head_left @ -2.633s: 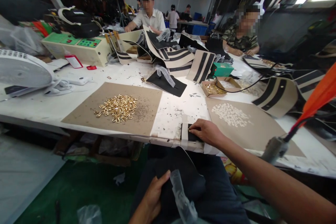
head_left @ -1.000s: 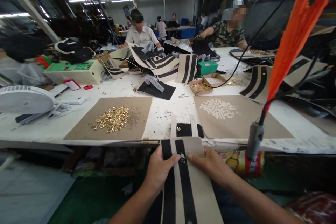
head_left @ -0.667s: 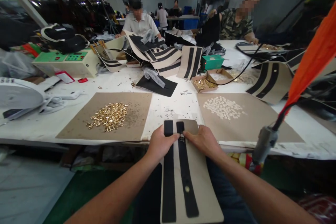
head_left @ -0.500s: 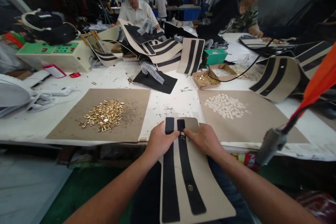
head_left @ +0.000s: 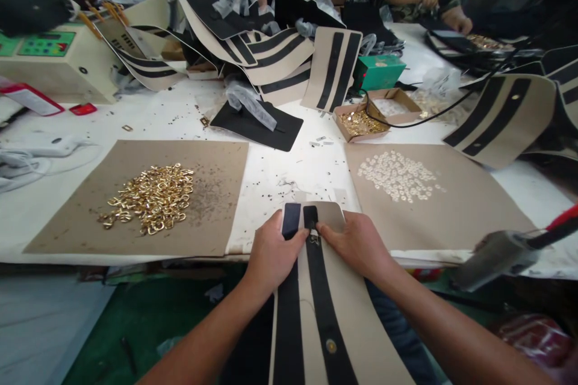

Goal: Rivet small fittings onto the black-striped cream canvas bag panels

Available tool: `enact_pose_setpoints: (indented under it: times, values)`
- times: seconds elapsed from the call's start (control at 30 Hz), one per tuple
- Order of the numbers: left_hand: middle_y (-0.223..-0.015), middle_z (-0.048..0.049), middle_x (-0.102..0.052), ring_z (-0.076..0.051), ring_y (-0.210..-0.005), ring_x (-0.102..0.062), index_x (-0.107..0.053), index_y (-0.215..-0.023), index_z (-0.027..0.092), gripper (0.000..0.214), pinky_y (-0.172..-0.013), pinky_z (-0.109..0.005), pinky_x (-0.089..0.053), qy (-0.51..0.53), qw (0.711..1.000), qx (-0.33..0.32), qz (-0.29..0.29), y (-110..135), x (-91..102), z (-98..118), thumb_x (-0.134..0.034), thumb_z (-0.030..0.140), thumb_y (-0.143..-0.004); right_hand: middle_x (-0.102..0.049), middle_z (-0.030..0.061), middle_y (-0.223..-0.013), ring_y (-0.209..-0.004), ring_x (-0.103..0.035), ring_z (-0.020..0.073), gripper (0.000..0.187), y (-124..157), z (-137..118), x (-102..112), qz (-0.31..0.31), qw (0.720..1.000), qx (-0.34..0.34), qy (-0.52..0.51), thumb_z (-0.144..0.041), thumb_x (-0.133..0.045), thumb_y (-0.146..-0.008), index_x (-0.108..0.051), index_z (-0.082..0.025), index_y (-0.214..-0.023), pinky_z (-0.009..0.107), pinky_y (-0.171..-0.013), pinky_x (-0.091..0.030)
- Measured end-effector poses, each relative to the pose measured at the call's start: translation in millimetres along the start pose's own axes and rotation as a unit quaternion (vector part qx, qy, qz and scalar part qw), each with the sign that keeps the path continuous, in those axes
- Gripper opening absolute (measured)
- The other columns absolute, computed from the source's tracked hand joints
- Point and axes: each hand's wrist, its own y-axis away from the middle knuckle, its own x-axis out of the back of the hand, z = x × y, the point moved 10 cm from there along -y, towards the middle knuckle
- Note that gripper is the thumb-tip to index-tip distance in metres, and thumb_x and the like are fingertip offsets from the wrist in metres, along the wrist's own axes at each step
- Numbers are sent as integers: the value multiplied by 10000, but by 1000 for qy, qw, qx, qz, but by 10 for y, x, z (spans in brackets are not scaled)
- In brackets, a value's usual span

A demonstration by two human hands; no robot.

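Observation:
A long beige panel with two black strips (head_left: 334, 295) lies towards me over my lap, its far end at the table edge. My left hand (head_left: 276, 252) grips its left edge, thumb on top beside the right-hand black strip. My right hand (head_left: 359, 240) holds the opposite edge, its thumb pointing in at the same strip. Between the thumb tips sits a small metal piece (head_left: 314, 237), partly covered; its exact kind is unclear. Lower on that strip is a round gold-coloured fitting (head_left: 331, 346). Fingers under the panel are hidden.
Gold metal fittings (head_left: 156, 198) are heaped on a brown sheet at left, pale small discs (head_left: 397, 175) on another at right. Beyond lie a black panel (head_left: 257, 126), a box of gold pieces (head_left: 361, 122) and piled striped panels. A grey tool (head_left: 497, 258) hangs at right. Two co-workers sit opposite.
The camera view has tilted down and come closer to the table. Both hands keep their hold on the panel, thumbs in nearly the same place.

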Motion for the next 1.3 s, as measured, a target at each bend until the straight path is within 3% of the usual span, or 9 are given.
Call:
enact_pose_setpoints:
  times: [0.4,0.53,0.67,0.73,0.83,0.9,1.0,1.13,1.3]
  values:
    - [-960,-46,-746,-244,-890,-702,-656,-1063,219,227,-847,-393,-550,-38,999,12,-9,-36,-34,-28,-687,258,-841,-769,140,-1057,-977,-705,359,310,-33,38,-41,6,998,-16,64,-398,-664,-889,-731,-198,-1116,407,-844,-494]
    - [-1290,-100,-666,-287,-1209,-634,-526,-1342,226,565,-1068,-468,-491,-53,998,-17,35,-40,25,-15,-717,225,-811,-761,149,-1094,-1018,-692,368,332,-46,2,-38,11,997,4,74,-390,-664,-887,-721,-194,-1150,418,-869,-488]
    - [-1530,-164,-460,-338,-1441,-422,-395,-1487,198,801,-1203,-524,-364,-146,976,-128,100,25,125,243,-760,220,-775,-761,142,-1094,-1032,-685,343,348,-60,-18,-31,9,996,8,83,-378,-664,-884,-714,-190,-1173,390,-869,-481]
    - [-1542,-161,-461,-364,-1438,-413,-491,-1426,204,704,-1207,-553,-349,-195,957,-190,102,87,99,397,-768,244,-781,-765,141,-1068,-1012,-689,328,338,-64,-24,-41,4,996,7,88,-379,-661,-883,-722,-188,-1155,373,-855,-477]
    - [-1357,-121,-643,-331,-1297,-559,-641,-1260,221,417,-1142,-528,-441,-199,947,-248,42,148,-51,487,-709,277,-852,-770,130,-1025,-956,-700,304,300,-73,-36,-63,-3,996,9,93,-389,-646,-890,-735,-200,-1105,354,-814,-468]
    - [-1216,-94,-712,-303,-1195,-622,-700,-1153,231,273,-1072,-501,-508,-182,948,-262,6,162,-139,470,-671,279,-886,-772,119,-990,-930,-702,291,264,-79,-52,-57,-2,996,11,90,-383,-633,-893,-740,-207,-1058,339,-785,-457]
    - [-1183,-91,-722,-308,-1168,-630,-732,-1066,236,200,-1041,-520,-531,-167,949,-266,5,151,-168,409,-681,281,-878,-772,92,-960,-898,-698,259,230,-68,-105,-4,-8,999,27,35,-352,-657,-866,-738,-202,-1021,300,-742,-445]
    - [-1188,-88,-720,-312,-1173,-634,-730,-1045,236,196,-1056,-546,-524,-156,948,-275,29,155,-158,360,-691,290,-860,-761,42,-894,-799,-681,193,231,-23,-50,260,10,995,56,-81,-328,-689,-848,-736,-189,-1026,254,-686,-442]
    - [-1208,-96,-710,-315,-1191,-633,-710,-1063,226,227,-1072,-546,-512,-171,942,-285,49,202,-164,343,-676,343,-872,-729,11,-803,-756,-664,173,254,43,694,914,164,986,-15,-27,-270,-656,-864,-746,-184,-1086,263,-739,-464]
